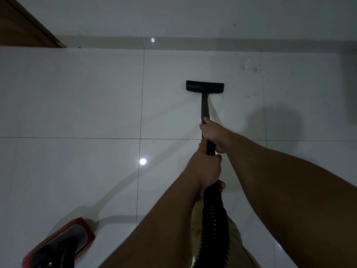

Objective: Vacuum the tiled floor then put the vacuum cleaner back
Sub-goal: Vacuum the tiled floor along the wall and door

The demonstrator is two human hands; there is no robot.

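Note:
A black floor nozzle lies flat on the white tiled floor, a short way from the wall. Its black wand runs back toward me. My right hand grips the wand higher up, fingers curled round it. Just behind it, my left hand grips the wand's end where the ribbed black hose begins. The hose drops down between my forearms. The red and black vacuum cleaner body sits on the floor at the lower left.
A pale wall with a grey skirting strip runs across the top. A brown wooden door or frame stands at the upper left. Small bits of debris lie on the tile beyond the nozzle, to its right.

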